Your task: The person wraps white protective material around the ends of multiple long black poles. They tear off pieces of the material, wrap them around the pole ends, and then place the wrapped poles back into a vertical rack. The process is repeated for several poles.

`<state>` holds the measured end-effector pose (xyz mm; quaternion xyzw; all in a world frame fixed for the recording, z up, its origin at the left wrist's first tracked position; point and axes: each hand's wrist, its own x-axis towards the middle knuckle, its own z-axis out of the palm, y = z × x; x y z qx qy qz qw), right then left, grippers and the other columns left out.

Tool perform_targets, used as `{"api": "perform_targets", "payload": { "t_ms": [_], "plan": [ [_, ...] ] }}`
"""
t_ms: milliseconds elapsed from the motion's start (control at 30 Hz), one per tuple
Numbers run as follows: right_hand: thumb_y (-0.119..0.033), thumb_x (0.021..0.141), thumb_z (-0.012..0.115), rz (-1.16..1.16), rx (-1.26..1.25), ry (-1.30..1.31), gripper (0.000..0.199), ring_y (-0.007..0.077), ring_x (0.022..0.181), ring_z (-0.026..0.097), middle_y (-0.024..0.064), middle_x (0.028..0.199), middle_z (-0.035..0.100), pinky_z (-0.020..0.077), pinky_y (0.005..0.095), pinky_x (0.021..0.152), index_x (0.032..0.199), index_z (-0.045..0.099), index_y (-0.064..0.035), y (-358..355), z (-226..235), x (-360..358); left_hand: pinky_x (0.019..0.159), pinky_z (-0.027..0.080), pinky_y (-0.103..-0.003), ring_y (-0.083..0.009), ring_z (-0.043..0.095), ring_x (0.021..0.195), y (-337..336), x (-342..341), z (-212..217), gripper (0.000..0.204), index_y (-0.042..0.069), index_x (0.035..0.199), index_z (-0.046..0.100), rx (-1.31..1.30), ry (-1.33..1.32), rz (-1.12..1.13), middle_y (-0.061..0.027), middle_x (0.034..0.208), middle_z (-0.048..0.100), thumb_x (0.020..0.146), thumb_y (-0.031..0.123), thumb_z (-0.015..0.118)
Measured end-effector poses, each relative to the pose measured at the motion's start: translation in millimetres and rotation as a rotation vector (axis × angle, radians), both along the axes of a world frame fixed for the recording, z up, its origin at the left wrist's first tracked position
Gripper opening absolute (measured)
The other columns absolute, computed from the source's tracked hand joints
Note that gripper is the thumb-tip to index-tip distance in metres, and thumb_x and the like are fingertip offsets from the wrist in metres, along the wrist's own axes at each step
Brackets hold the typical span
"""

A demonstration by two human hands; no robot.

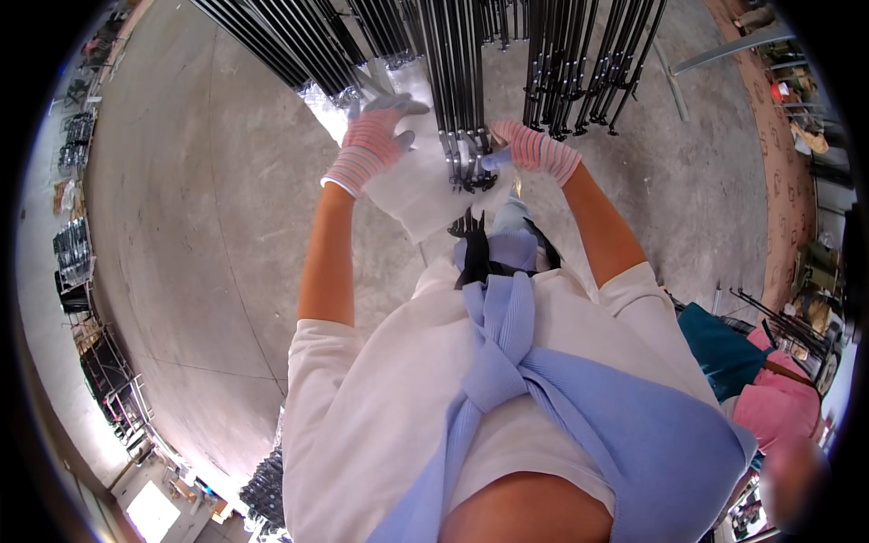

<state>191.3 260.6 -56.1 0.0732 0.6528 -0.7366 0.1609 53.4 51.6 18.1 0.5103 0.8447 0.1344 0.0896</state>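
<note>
At the far left edge, stacks of dark metal frames (72,253) stand along the rim of the concrete floor (208,226), well apart from the hands.

The left hand (376,136), in a pink-and-white striped glove with grey fingers, is spread fairly wide. Its fingers lie over the top edge of a clear plastic bag (416,185), and the thumb pokes out to the right. Whether the fingers pinch the plastic or only rest on it cannot be told. The bag hangs pale and crinkled between the two hands, with more of the same shiny plastic showing just above the left glove.

Just right of the bag is a bundle of black metal rods (462,100). Its long axis runs up and down the picture, from the top edge down to a lower end that points toward the person's chest. That end, with small silver fittings, sits at the bag's upper right edge, touching the plastic.

The right hand (525,149), in the same kind of glove, is closed narrowly at the lower end of the bundle, fingers curled against the rods and the plastic there.

Further right, more black rod bundles (588,72) lie on the floor, all running the same way. At the right rim a person in pink clothing (778,398) is beside a teal cloth (720,348).
</note>
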Motion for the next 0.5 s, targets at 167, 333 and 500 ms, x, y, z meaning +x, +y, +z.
{"api": "perform_targets", "payload": {
  "t_ms": [167,333,500],
  "plan": [
    [-0.021,0.062,0.071,0.059,0.303,0.207,0.036,0.0081,0.055,0.030,-0.0033,0.060,0.033,0.0270,0.0256,0.045,0.064,0.039,-0.0041,-14.8,38.9,4.2,0.089,0.031,-0.042,-0.0259,0.044,0.104,13.5,45.7,39.3,0.050,0.013,0.113,0.044,0.063,0.349,0.083,-0.0096,0.113,0.047,0.068,0.028,0.060],
    [-0.016,0.067,0.065,0.063,0.367,0.134,0.025,0.0088,0.058,0.033,-0.0015,0.064,0.039,0.0297,0.0245,0.048,0.070,0.044,-0.0041,-7.8,24.7,9.9,0.076,0.041,-0.034,-0.0271,0.054,0.085,23.2,60.5,-0.5,0.051,0.004,0.107,0.046,-0.051,-0.190,0.413,-0.0123,0.088,0.058,0.069,0.035,0.061],
    [0.000,0.067,0.056,-0.295,-0.362,-0.071,0.033,0.0113,0.069,0.050,0.0017,0.080,0.054,0.0403,0.0230,0.061,0.100,0.051,-0.0026,-16.5,27.6,24.1,0.073,0.041,-0.024,-0.0116,0.052,0.080,22.9,47.8,-30.8,0.034,-0.002,0.101,0.049,0.618,-1.180,0.290,-0.0063,0.093,0.058,0.070,0.006,0.061]
  ]
}}
